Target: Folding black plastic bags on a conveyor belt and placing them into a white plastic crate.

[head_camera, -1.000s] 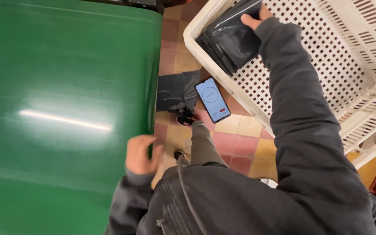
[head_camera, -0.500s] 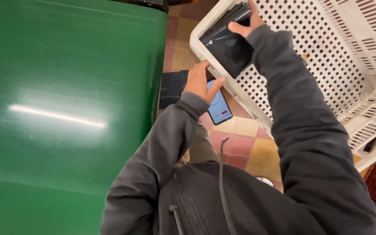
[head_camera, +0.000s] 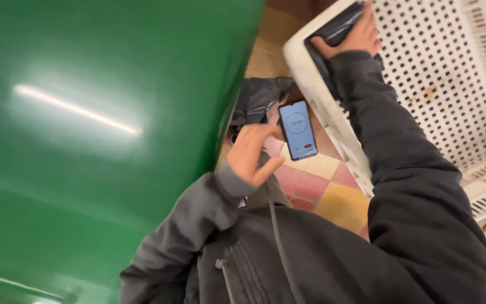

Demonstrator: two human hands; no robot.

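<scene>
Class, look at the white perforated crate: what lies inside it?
Inside the white perforated crate, a black bag lies in one corner, with the right hand resting on it. The hand and sleeve cover part of the bag; the rest of the floor looks bare.

Glossy smooth green surface [head_camera: 97, 141], perforated white plastic crate [head_camera: 445, 84], glass-fronted phone [head_camera: 297, 129] with lit screen, matt dark cloth jacket [head_camera: 333, 253], glazed floor tiles [head_camera: 322, 180]
</scene>
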